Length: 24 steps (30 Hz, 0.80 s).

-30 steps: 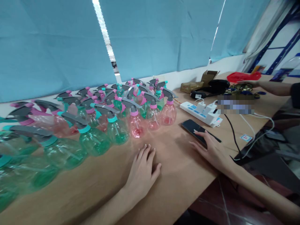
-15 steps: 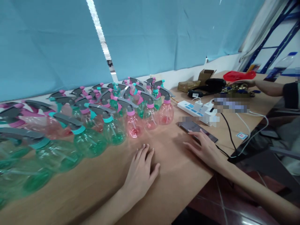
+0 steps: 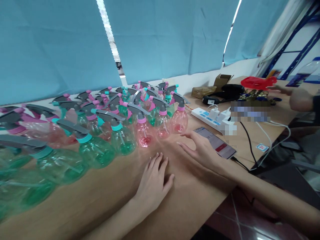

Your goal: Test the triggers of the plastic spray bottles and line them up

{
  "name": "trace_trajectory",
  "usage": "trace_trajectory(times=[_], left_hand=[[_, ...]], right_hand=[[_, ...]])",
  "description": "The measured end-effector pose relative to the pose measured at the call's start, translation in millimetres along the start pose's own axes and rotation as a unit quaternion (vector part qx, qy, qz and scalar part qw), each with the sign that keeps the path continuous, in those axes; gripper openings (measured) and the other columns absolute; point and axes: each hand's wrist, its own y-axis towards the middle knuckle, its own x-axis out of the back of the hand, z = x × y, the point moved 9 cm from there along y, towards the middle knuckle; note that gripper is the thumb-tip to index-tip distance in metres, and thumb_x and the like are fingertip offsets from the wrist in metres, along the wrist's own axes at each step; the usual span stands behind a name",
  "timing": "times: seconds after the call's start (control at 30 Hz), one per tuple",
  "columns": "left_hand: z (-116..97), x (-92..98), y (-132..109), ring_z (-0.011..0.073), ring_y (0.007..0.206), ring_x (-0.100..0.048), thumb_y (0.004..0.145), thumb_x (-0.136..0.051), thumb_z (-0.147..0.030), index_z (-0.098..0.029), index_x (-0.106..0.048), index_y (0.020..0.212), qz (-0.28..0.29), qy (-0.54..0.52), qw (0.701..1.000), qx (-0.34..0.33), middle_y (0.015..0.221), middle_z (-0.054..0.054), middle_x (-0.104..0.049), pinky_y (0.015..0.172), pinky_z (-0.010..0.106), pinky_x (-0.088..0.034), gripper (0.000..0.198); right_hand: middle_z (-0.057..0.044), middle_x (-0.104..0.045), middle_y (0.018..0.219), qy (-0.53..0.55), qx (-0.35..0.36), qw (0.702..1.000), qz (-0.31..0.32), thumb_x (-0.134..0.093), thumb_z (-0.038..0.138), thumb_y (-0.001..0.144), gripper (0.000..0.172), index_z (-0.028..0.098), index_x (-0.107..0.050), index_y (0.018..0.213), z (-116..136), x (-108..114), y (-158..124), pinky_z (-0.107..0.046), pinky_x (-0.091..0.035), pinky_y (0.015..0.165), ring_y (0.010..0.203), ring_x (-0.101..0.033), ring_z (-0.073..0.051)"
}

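Note:
My left hand (image 3: 153,185) lies flat on the wooden table (image 3: 105,196), fingers stretched out, holding nothing. My right hand (image 3: 200,150) hovers open just left of a phone (image 3: 215,142) whose screen is lit, fingers spread and pointing toward the nearest pink spray bottle (image 3: 179,116). Several green and pink spray bottles with grey triggers (image 3: 100,126) stand in rows across the left and back of the table. The closest pink one (image 3: 142,131) stands just beyond my left fingertips.
A white power strip (image 3: 212,120) with plugged chargers and cables (image 3: 265,133) lies right of the bottles. Further right are a black pouch (image 3: 232,90), a cardboard box (image 3: 221,81), a red bag (image 3: 258,81) and another person's hand (image 3: 298,99). Blue blinds (image 3: 160,36) hang behind.
My right hand has lifted off the phone and moved left toward the bottles. The phone's screen has lit up. My left hand has stayed flat on the table.

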Motion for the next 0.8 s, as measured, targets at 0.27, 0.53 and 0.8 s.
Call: trace_trajectory(times=[0.27, 0.53, 0.8], left_hand=[[2, -5.5, 8, 0.0343, 0.130, -0.044, 0.093, -0.049, -0.031, -0.008, -0.047, 0.132, 0.017, 0.002, 1.000, 0.006, 0.139, 0.021, -0.050, 0.104, 0.055, -0.038, 0.046], [5, -5.4, 5, 0.0330, 0.132, -0.043, 0.093, -0.049, -0.033, -0.012, -0.046, 0.133, 0.010, -0.021, 1.000, 0.003, 0.141, 0.018, -0.049, 0.106, 0.054, -0.036, 0.045], [5, -7.8, 6, 0.0337, 0.132, -0.042, 0.092, -0.052, -0.032, -0.009, -0.047, 0.133, 0.027, -0.009, 1.000, 0.006, 0.141, 0.019, -0.048, 0.106, 0.053, -0.036, 0.047]], right_hand=[[-0.017, -0.063, 0.120, 0.009, -0.021, 0.997, -0.078, -0.059, 0.031, 0.086, 0.039, 0.014, -0.050, 0.120, 7, -16, 65, -0.048, -0.046, 0.096, 0.113, -0.060, -0.030], [-0.022, -0.063, 0.121, -0.021, -0.088, 0.992, -0.092, -0.061, 0.040, 0.084, 0.049, 0.009, -0.051, 0.121, -4, -35, 95, -0.049, -0.045, 0.093, 0.112, -0.060, -0.035], [-0.021, -0.069, 0.107, -0.039, -0.122, 0.990, -0.061, -0.061, 0.044, 0.084, 0.048, 0.010, -0.055, 0.117, -17, -48, 104, -0.045, -0.049, 0.082, 0.100, -0.065, -0.037]])
